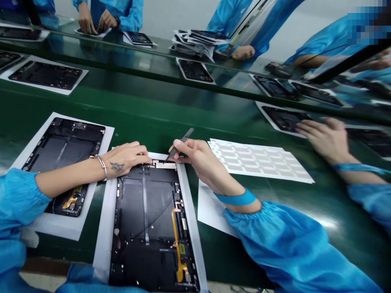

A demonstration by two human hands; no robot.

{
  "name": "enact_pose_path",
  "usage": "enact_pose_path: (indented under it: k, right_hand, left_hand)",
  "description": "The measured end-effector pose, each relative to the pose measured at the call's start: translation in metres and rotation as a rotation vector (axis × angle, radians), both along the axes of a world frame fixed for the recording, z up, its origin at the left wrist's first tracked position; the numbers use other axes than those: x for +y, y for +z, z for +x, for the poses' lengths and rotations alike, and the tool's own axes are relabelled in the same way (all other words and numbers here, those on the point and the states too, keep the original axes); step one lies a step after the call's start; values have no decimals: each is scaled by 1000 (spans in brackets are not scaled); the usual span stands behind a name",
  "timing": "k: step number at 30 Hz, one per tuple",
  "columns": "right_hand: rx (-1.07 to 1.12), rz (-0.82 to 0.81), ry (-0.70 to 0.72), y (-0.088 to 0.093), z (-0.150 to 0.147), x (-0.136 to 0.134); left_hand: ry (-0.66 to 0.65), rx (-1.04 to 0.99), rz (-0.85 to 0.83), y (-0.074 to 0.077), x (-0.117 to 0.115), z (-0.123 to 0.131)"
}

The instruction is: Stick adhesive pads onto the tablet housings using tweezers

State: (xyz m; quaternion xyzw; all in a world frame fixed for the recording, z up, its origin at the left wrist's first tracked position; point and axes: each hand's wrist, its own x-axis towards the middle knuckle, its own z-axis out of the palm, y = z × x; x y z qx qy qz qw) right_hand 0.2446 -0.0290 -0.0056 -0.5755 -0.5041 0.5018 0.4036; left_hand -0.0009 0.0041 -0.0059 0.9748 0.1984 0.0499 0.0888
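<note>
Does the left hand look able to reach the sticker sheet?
Probably not easily: the right hand holding tweezers lies between the left hand and the sticker sheet.

Head cam, looks fwd/down at L hand [125, 159], R hand [200, 162], close.

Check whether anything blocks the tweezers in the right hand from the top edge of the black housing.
Nothing visible: the black tweezers in the right hand already have their tip over that edge of the housing. The left hand rests beside the tip, not between.
</note>
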Motion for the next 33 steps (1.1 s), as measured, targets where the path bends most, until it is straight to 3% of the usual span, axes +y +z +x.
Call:
enact_pose_path:
  k: [33]
  right_hand:
    - [-21,29,16,-7,3,3]
  left_hand:
    - [20,67,63,0,0,4]
